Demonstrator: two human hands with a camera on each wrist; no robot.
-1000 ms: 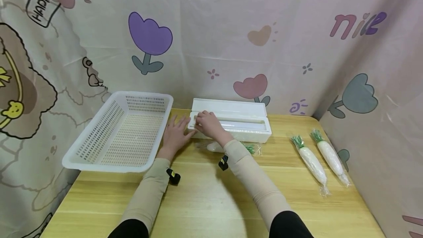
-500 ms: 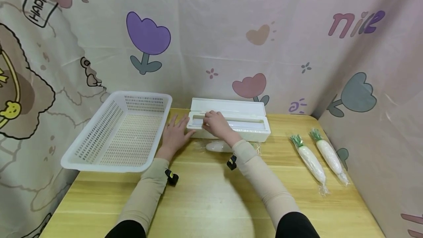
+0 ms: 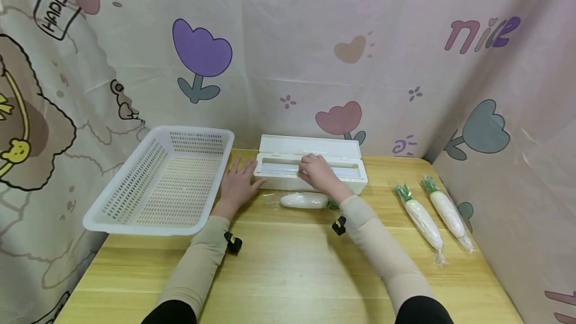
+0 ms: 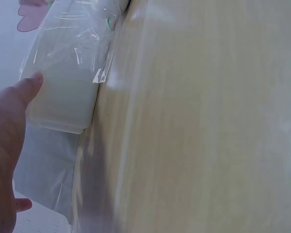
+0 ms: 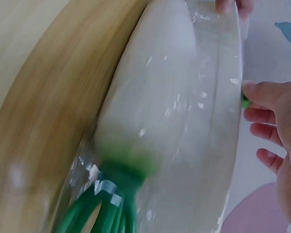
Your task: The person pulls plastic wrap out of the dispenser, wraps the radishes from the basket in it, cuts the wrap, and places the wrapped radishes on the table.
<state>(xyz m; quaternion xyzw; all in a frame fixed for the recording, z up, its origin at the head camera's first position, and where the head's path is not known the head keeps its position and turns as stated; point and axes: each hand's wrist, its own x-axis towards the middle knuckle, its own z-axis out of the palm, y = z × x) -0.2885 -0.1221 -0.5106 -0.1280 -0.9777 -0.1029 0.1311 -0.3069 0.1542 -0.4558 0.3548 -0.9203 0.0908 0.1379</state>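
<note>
A long white cling film box (image 3: 281, 182) lies at the back of the table with its lid (image 3: 310, 146) raised. My left hand (image 3: 237, 185) rests at the box's left end, fingers spread, and its thumb (image 4: 33, 87) touches the box. With thumb and fingertips my right hand (image 3: 320, 173) pinches a small green slider (image 5: 245, 101) on the box's edge, right of the middle. Clear film (image 4: 70, 43) hangs over the front. Just before the box lies a white radish (image 3: 303, 200) in clear film; its green top (image 5: 106, 199) shows in the right wrist view.
To the left stands a white perforated plastic basket (image 3: 158, 230). Two wrapped radishes, one nearer (image 3: 425, 224) and one farther right (image 3: 452, 216), lie on the right of the wooden table (image 3: 279, 274). A printed curtain (image 3: 279, 39) hangs behind.
My right hand has slid rightward along the box, from its left end to past the middle. More of the radish in front now shows. The left hand has stayed in place.
</note>
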